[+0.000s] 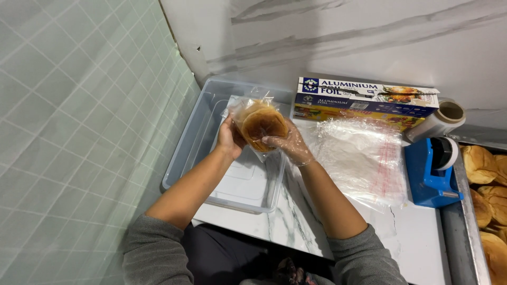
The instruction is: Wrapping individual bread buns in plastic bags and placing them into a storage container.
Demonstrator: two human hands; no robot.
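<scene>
One head-worn camera looks steeply down, close over the counter (pixel 296 221); its far right edge is cropped.

Golden-brown bun (pixel 262 125) in clear bag (pixel 247 107); white, grey-veined marble worktop (pixel 417 232); blue tape dispenser (pixel 430 177); blue-and-yellow foil box (pixel 364 98); translucent grey tub (pixel 198 137); pale green tiled wall (pixel 79 121).

Your left hand (pixel 230 138) and gloved right hand (pixel 288 145) hold a bagged bun (pixel 261 124) above the clear plastic bin (pixel 211 153), with bags (pixel 364 158) right of it
</scene>
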